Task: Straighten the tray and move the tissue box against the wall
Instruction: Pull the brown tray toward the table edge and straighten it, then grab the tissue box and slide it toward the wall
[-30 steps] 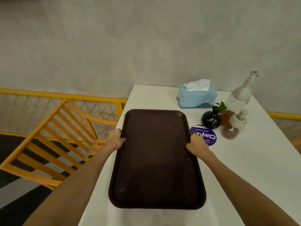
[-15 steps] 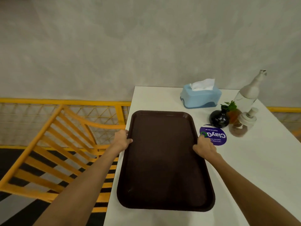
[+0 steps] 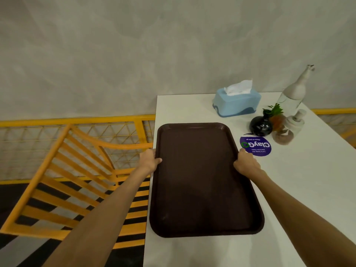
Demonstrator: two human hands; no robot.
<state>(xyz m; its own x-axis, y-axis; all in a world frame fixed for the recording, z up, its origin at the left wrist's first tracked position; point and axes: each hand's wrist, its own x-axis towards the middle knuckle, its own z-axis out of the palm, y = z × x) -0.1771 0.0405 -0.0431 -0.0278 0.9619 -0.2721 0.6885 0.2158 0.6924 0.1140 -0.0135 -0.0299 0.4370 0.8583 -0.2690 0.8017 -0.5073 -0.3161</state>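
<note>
tray (image 3: 204, 182) on table (image 3: 300, 189), tissue box (image 3: 237, 103) behind

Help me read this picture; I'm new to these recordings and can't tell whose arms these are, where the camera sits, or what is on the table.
There is no machine: a person wears a camera on the head, looking forward and down, so the arms are their own. The left hand and right hand each grip a long side of a dark brown tray, which lies flat on a white table. Beyond the tray stands a blue tissue box, near the grey wall. To its right are a black vase, a bottle and a purple round sticker. A yellow chair stands to the left.
</note>
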